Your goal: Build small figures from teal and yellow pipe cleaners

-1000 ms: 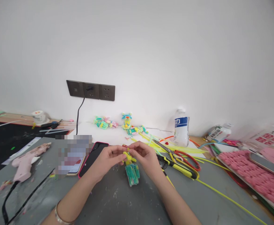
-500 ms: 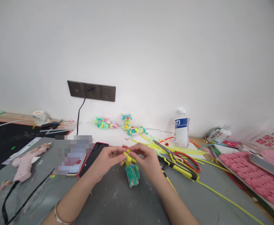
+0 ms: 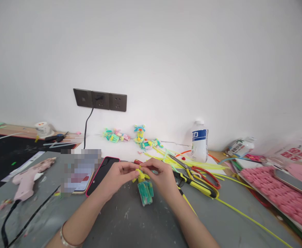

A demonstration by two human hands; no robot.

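Note:
A small craft figure (image 3: 145,190) with a teal lower body and yellow upper parts is held over the grey table top (image 3: 130,224) in the middle of the view. My left hand (image 3: 117,177) pinches its yellow top from the left. From the right, my right hand (image 3: 161,177) pinches the same yellow part, fingertips nearly meeting those of the left. Both hands are closed on the figure.
A pink glue gun (image 3: 28,177) with a black cord lies at left, two phones (image 3: 99,174) beside my left hand. Scissors (image 3: 194,170), yellow pliers (image 3: 194,184) and yellow strips lie right. A white bottle (image 3: 199,141), finished figures (image 3: 140,136) and a pink tray (image 3: 280,196) stand behind.
Both hands have shifted very slightly around the figure's yellow top, the fingertips closing in on it. Nothing else has moved.

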